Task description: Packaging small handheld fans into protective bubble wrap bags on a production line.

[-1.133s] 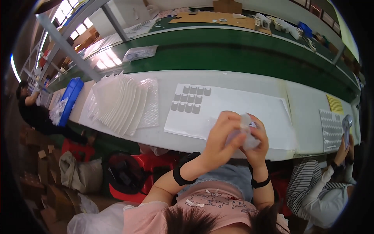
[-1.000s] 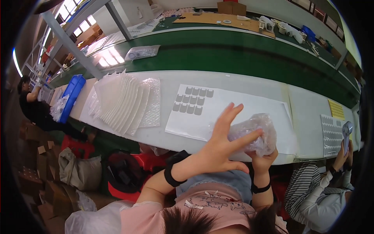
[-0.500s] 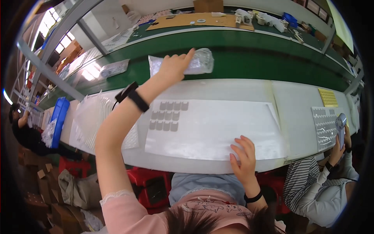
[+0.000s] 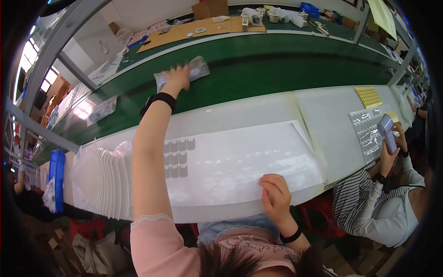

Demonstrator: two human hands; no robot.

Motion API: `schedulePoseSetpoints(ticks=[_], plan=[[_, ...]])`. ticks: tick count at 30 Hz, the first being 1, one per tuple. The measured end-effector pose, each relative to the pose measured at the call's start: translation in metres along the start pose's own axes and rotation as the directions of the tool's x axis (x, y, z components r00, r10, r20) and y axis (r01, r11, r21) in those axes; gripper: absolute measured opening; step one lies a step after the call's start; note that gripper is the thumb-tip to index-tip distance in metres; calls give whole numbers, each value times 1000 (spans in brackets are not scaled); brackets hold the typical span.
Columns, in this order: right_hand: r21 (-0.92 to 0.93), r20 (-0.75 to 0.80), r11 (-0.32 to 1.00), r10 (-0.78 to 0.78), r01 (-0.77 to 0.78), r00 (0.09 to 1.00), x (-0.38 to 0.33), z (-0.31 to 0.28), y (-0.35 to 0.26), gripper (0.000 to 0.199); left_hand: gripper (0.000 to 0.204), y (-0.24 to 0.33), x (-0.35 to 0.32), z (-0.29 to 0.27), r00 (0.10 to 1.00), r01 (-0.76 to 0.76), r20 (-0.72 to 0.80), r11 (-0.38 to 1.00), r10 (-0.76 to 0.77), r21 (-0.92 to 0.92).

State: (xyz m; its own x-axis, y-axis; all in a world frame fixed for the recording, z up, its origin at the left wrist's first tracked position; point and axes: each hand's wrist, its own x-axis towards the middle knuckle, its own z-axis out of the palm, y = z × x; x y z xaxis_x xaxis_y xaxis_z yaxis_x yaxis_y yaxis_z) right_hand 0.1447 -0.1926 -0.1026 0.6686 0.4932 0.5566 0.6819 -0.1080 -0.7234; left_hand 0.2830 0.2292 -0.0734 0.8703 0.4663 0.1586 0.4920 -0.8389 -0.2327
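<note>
On the green surface beyond the table lies a clear plastic bag [image 4: 199, 67] with contents I cannot make out. My left hand [image 4: 177, 77] reaches over its left part with spread fingers; whether they touch the bag cannot be told. My right hand [image 4: 277, 198] rests near the front edge of a large white sheet [image 4: 235, 161], its fingers bent, thumb apart and nothing held. Rows of small grey notched pieces [image 4: 183, 158] lie on the sheet's left part, some hidden behind my left forearm.
A second plastic bag [image 4: 102, 111] lies farther left on the green surface. Ribbed clear plastic sheets [image 4: 108, 182] are stacked on the left, beside a blue bin [image 4: 56, 177]. On the right, a person holds a pale purple handheld device [image 4: 386, 131] near a sheet of grey pieces [image 4: 364, 131].
The whole view has turned, shifting the scene leftward. My left hand's fingers have gone from one extended to spread, farther left on the bag. My right hand's fingers have bent and drawn together.
</note>
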Motion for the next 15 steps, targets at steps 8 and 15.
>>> schedulePoseSetpoints(ticks=[8, 15], plan=[[-36, 9, 998, -50, 51, 999, -3, 0, 8, 14, 22, -12, -178, -121, 921, -293, 247, 954, 301, -66], [-80, 90, 990, -109, 116, 990, -5, 8, 1, 15, 15, -63, -337, -52, 992, 112, 60, 993, -115, 41]])
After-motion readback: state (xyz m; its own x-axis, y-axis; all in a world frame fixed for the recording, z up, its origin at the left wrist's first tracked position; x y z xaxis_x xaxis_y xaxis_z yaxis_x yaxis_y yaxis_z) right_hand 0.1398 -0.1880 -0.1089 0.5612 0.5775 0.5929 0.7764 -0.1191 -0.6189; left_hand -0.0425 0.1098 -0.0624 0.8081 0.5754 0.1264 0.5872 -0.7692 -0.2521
